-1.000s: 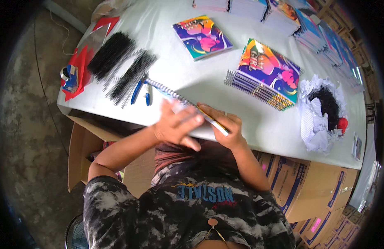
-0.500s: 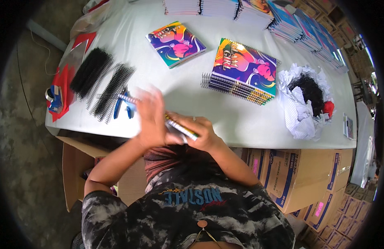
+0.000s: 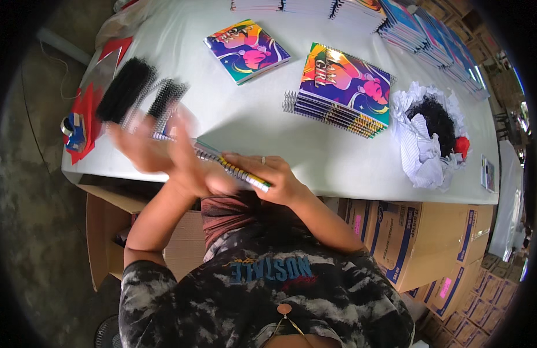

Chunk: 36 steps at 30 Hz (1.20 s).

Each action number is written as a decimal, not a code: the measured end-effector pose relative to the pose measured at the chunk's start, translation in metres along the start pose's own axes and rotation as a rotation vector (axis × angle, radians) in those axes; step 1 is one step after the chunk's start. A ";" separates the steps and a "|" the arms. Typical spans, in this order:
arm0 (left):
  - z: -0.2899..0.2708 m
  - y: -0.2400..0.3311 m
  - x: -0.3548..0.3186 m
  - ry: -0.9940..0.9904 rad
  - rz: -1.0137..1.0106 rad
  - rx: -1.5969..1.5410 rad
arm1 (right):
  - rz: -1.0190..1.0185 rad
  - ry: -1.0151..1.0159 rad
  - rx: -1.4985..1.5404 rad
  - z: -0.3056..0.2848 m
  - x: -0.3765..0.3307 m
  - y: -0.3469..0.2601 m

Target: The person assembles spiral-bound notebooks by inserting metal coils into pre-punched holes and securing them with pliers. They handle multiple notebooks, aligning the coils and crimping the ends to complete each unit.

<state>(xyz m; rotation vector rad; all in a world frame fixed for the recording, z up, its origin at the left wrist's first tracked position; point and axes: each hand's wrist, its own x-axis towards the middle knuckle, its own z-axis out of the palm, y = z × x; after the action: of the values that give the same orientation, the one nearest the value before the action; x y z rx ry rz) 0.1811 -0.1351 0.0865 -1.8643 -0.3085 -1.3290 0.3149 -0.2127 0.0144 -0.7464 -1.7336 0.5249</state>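
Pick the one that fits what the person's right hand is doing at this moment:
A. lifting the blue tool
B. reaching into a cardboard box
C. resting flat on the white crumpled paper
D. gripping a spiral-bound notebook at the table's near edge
D: the right hand clasps the spiral-bound notebook at the near edge of the table, while the blurred left hand is by its other end.

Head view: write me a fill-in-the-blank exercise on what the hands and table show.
1. The right hand grips a ____-bound notebook.
2. The blurred left hand is over the notebook's ____ end.
3. The pile of black coils lies on the ____ side of the white table.

Missing: spiral; left; left
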 end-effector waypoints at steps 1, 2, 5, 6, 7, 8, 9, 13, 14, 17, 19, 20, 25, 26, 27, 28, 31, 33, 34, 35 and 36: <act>0.012 -0.006 -0.029 0.063 -0.140 -0.130 | -0.104 0.021 -0.076 0.003 0.008 -0.011; -0.008 0.014 -0.054 -0.143 -0.141 -0.273 | -0.032 0.029 -0.040 0.004 0.006 -0.010; -0.046 0.059 -0.079 -0.482 -0.261 -0.604 | 0.052 0.095 0.065 0.000 0.007 -0.003; -0.049 0.055 -0.070 -0.419 -0.270 -0.671 | 0.051 0.057 0.042 -0.003 0.014 -0.008; -0.031 0.037 -0.053 -0.228 -0.257 -0.491 | 0.065 0.022 0.012 -0.005 0.015 -0.012; -0.027 0.034 -0.046 -0.205 -0.267 -0.422 | 0.091 -0.021 -0.007 -0.004 0.010 -0.018; -0.020 0.027 -0.038 -0.176 -0.270 -0.339 | 0.009 0.016 -0.022 0.004 0.013 -0.010; -0.041 0.058 -0.061 -0.541 -0.290 -0.603 | 0.087 0.006 0.087 0.002 -0.006 -0.001; -0.052 0.075 -0.082 -0.455 -0.318 -0.669 | 0.042 0.043 0.064 0.006 0.003 -0.002; -0.051 0.060 -0.016 -0.461 -0.616 -0.590 | -0.029 0.113 0.041 0.007 0.014 -0.018; -0.064 0.047 0.028 -0.622 -0.838 -0.964 | -0.062 0.162 0.099 0.002 0.029 -0.036; -0.073 0.043 0.044 -0.708 -0.948 -1.140 | -0.084 0.112 0.020 -0.005 0.038 -0.048; -0.072 0.007 0.050 -0.620 -1.780 -1.071 | 0.228 -0.140 -0.300 -0.055 0.073 -0.078; -0.060 0.010 0.040 -0.443 -1.773 -1.134 | 0.430 -0.133 -0.233 -0.055 0.072 -0.072; -0.051 0.011 0.027 -0.377 -1.873 -1.275 | 0.585 -0.160 -0.243 -0.054 0.072 -0.066; -0.044 0.012 0.019 -0.310 -1.969 -1.426 | 0.554 -0.098 -0.130 -0.053 0.067 -0.055; -0.030 0.011 0.006 -0.378 -1.943 -1.560 | 0.637 0.088 0.253 -0.053 0.059 -0.038; -0.023 0.007 0.006 -0.454 -1.847 -1.599 | 0.680 0.117 0.343 -0.055 0.058 -0.034; -0.019 0.006 0.006 -0.431 -1.809 -1.651 | 0.674 0.131 0.363 -0.054 0.058 -0.033; -0.016 0.001 0.004 -0.482 -1.746 -1.660 | 0.665 0.128 0.310 -0.052 0.057 -0.032; -0.013 -0.004 0.002 -0.537 -1.682 -1.671 | 0.657 0.129 0.256 -0.050 0.055 -0.032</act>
<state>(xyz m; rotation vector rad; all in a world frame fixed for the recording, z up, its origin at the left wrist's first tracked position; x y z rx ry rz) 0.1708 -0.1419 0.0918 -3.6062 -1.7546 -2.4471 0.3458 -0.1972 0.0873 -1.1342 -1.2457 1.0942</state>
